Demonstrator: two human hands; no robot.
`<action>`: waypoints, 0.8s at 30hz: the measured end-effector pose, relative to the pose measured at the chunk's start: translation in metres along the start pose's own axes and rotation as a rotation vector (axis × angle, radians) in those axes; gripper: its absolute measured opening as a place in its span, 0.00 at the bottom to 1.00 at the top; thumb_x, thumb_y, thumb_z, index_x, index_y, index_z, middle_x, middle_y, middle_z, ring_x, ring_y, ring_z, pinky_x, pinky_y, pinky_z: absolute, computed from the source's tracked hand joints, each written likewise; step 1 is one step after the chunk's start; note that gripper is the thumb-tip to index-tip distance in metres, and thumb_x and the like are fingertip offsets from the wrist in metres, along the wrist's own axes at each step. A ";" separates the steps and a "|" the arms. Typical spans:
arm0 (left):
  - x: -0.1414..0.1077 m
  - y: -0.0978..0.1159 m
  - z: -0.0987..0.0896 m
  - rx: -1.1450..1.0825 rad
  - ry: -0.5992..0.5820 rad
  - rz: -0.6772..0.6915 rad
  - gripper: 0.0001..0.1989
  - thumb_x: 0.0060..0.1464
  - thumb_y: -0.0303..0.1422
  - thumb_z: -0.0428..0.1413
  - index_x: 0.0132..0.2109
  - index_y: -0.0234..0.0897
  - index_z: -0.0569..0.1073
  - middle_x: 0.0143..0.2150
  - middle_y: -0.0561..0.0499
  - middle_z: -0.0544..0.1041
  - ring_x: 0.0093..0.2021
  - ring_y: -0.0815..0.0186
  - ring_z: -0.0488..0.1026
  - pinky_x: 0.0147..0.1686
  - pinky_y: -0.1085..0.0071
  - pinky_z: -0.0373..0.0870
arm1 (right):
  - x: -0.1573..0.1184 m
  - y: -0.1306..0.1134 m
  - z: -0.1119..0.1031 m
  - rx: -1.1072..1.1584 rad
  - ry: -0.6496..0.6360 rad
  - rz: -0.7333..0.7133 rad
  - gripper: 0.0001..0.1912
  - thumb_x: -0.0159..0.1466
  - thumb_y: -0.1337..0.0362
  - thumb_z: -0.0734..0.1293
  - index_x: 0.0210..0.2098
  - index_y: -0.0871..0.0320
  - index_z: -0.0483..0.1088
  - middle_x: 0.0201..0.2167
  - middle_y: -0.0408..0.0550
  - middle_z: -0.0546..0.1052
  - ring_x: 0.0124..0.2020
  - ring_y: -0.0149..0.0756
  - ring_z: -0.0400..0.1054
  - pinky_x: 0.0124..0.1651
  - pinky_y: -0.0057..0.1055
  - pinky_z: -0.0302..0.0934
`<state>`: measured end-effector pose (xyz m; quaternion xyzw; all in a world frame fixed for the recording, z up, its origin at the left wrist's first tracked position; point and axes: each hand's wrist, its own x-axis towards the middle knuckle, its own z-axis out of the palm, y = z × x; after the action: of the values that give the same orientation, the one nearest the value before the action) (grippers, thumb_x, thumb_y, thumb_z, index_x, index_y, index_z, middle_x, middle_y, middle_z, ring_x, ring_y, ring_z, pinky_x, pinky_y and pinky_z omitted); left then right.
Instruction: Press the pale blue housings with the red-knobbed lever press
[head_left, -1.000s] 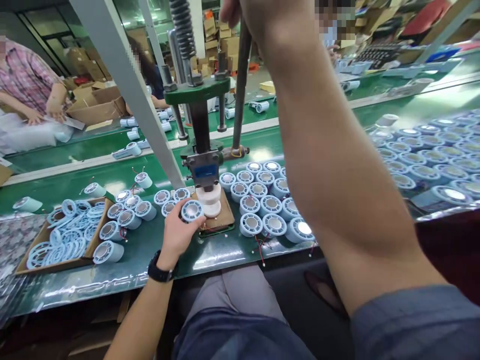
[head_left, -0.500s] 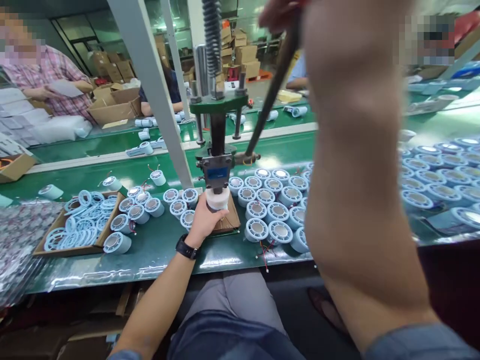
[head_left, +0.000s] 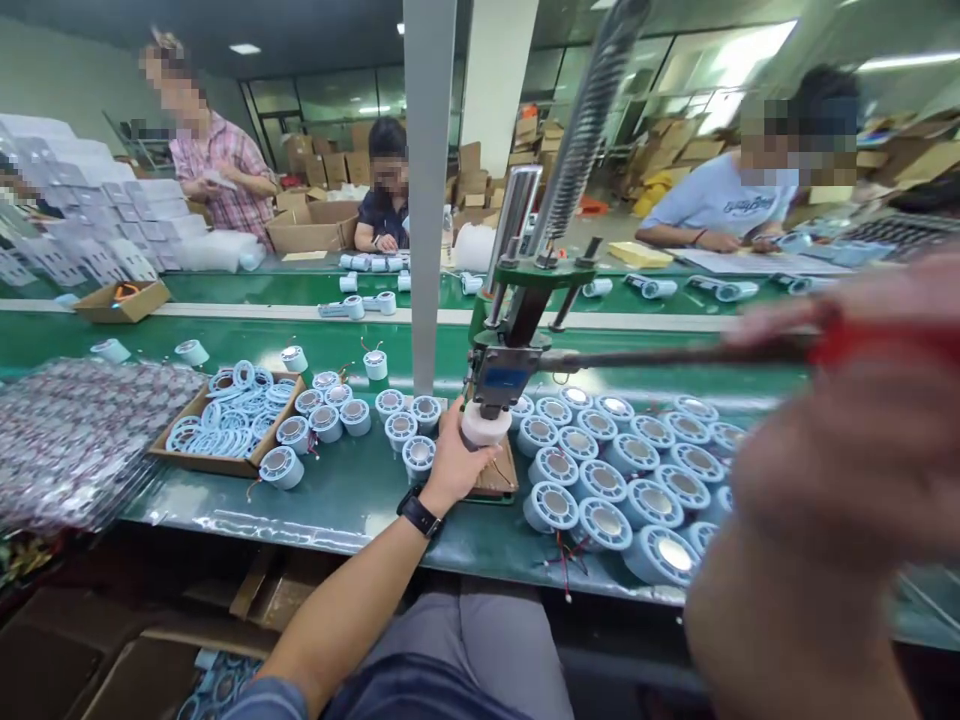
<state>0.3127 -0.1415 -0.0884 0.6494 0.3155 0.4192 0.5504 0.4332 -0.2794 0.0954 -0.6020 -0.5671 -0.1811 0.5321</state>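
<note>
My left hand (head_left: 454,462), with a black watch on its wrist, is wrapped round a round part under the white pressing head (head_left: 486,424) of the hand press (head_left: 504,370). The part is mostly hidden by my fingers and the head. It stands on a brown board (head_left: 499,478). At the right, my blurred right hand (head_left: 862,340) grips the red end of the press lever (head_left: 675,355), which lies nearly level. Light-blue round motor housings (head_left: 555,505) with thin wires stand in rows right of the press, and several more (head_left: 418,455) stand to its left.
A cardboard box (head_left: 217,462) of light-blue rings and bubble wrap (head_left: 90,430) lie at the left. A grey post (head_left: 429,200) rises behind the press. Three people work across the green bench (head_left: 360,520); white boxes (head_left: 112,200) are stacked at the far left.
The lever has swung down from steep to nearly level, my right hand moving down and right with it. The view has shifted. My left hand stays at the press.
</note>
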 end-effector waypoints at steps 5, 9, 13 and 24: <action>-0.009 0.012 0.007 -0.019 0.030 0.007 0.44 0.45 0.23 0.63 0.67 0.35 0.54 0.60 0.40 0.70 0.60 0.56 0.69 0.62 0.56 0.62 | 0.147 0.015 0.033 0.123 0.087 -0.005 0.28 0.66 0.55 0.51 0.50 0.71 0.69 0.45 0.51 0.75 0.39 0.27 0.75 0.35 0.20 0.60; -0.063 0.023 -0.015 0.210 0.031 0.034 0.32 0.45 0.25 0.63 0.59 0.38 0.67 0.57 0.43 0.72 0.59 0.54 0.69 0.61 0.54 0.63 | 0.137 0.008 0.030 0.008 0.086 -0.025 0.27 0.65 0.57 0.55 0.56 0.66 0.69 0.53 0.49 0.72 0.58 0.40 0.67 0.54 0.32 0.60; -0.103 0.013 -0.073 0.455 0.242 0.033 0.25 0.49 0.31 0.61 0.56 0.41 0.71 0.56 0.42 0.73 0.58 0.50 0.67 0.61 0.48 0.62 | 0.014 -0.009 0.050 0.152 0.268 -0.073 0.20 0.67 0.66 0.59 0.55 0.46 0.71 0.48 0.43 0.74 0.55 0.38 0.69 0.60 0.41 0.65; -0.069 -0.005 -0.170 0.536 0.119 -0.039 0.35 0.44 0.26 0.56 0.63 0.40 0.65 0.64 0.41 0.67 0.59 0.54 0.70 0.53 0.56 0.73 | -0.133 -0.004 0.225 -0.127 -0.614 0.093 0.21 0.66 0.57 0.65 0.59 0.46 0.69 0.60 0.58 0.66 0.60 0.54 0.60 0.58 0.54 0.59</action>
<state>0.1303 -0.1241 -0.0996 0.7399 0.4595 0.3477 0.3472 0.3036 -0.1551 -0.0952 -0.6861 -0.6605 -0.0014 0.3051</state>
